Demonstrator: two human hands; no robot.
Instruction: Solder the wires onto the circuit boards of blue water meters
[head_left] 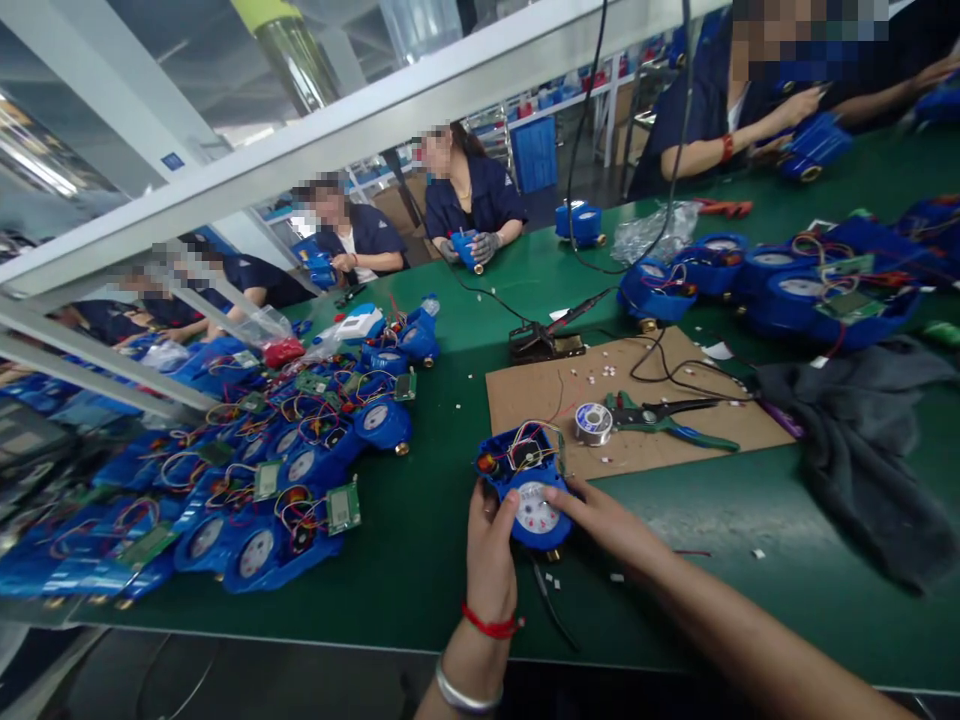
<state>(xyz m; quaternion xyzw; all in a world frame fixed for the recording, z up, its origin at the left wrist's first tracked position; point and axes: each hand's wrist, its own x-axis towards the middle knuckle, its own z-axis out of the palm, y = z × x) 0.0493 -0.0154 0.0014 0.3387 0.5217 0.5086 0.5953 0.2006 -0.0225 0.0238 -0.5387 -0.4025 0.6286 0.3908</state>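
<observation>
Between both hands is a blue water meter (pixel 541 530), its round white dial facing up and its wired upper compartment uncovered. My left hand (pixel 491 530) grips the meter's left side, thumb by the dial. On the opposite side, my right hand (pixel 600 515) is closed round the casing with its thumb on the dial's edge. Just beyond the meter lies a brown cardboard sheet (pixel 525 390), bearing a solder spool (pixel 592 424) and green-handled wire strippers (pixel 675 422). The fingers beneath the meter are hidden.
Rows of blue meters with loose circuit boards (pixel 259 550) cover the left of the green table (pixel 420 600). More meters (pixel 799 290) stand at the right, near a dark cloth (pixel 862 430). A soldering iron stand (pixel 544 340) sits behind the cardboard. Co-workers (pixel 476 195) sit across the table.
</observation>
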